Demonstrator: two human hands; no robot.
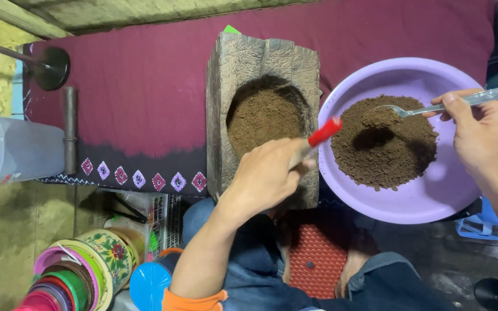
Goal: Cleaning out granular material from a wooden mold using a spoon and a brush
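The left hand (263, 175) was closed around a tool with a red handle (324, 132), whose tip rose just past the knuckles, over the edge of the wooden block (243, 57). That block stood on a maroon cloth (134, 92) and had a hollow carved into it, filled nearly to its lip with brown powder (263, 115). What the working end of the red-handled tool looked like could not be told, since the hand hid it.

The right hand (482, 135) pinched a clear-handled metal spoon (433, 106) between thumb and fingers, with the bowl of the spoon resting on a heap of the same brown powder (383, 141) in a lilac plastic basin (427, 198). The basin sat just beside the block, touching or nearly so, and it appeared to overhang the worktop edge above the person's knees.

The hollow looked full enough that a careless stir or another heaped spoonful could push powder over the lip onto the cloth. The spoon was shallow, so a loaded pass across the gap might shed grains. A nudge from the forearm might also tip the overhanging basin. Rolls of coloured ribbon (82, 276) lay at lower left, well apart.
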